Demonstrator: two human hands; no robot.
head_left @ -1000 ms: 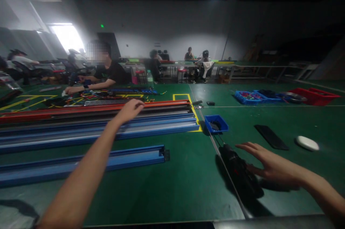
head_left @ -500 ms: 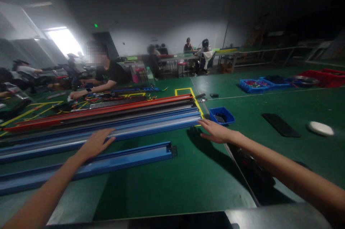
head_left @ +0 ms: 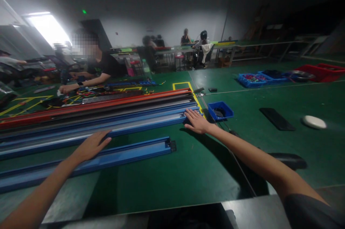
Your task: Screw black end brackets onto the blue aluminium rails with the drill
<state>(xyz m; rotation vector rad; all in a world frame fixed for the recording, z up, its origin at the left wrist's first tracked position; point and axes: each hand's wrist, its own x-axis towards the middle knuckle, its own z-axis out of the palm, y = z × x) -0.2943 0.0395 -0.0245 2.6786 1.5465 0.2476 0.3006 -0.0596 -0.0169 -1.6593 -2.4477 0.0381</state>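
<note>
1. The blue rail [head_left: 151, 123] at the near side of the grouped lengths lies ahead of me on the table [head_left: 151, 186], its long axis running roughly from 9 to 3 o'clock, the right end swung slightly away.
2. My right hand [head_left: 198, 121], between 12 and 1 o'clock, is at that right end and is the nearer one to it; whether it grips or only rests there, I cannot tell.
3. My left hand [head_left: 90, 145], at 10 to 11 o'clock, is over the rail's near edge, thumb spread from fingers; contact is unclear. My two hands are well apart.
4. Nearer me lies one separate blue rail [head_left: 134, 153], almost parallel, with one black end piece [head_left: 173, 145] facing 3 o'clock.
5. Beyond, toward 12, are dark lengths [head_left: 151, 104] and orange-red lengths [head_left: 151, 96], too crowded to count.
6. At 1 o'clock: one small blue bin [head_left: 220, 110], then two blue trays farther off.
7. At 2 o'clock: one flat black object [head_left: 277, 118] and one white oval object [head_left: 314, 122].
8. At 11 o'clock: one co-worker [head_left: 104, 65] across the table.
</note>
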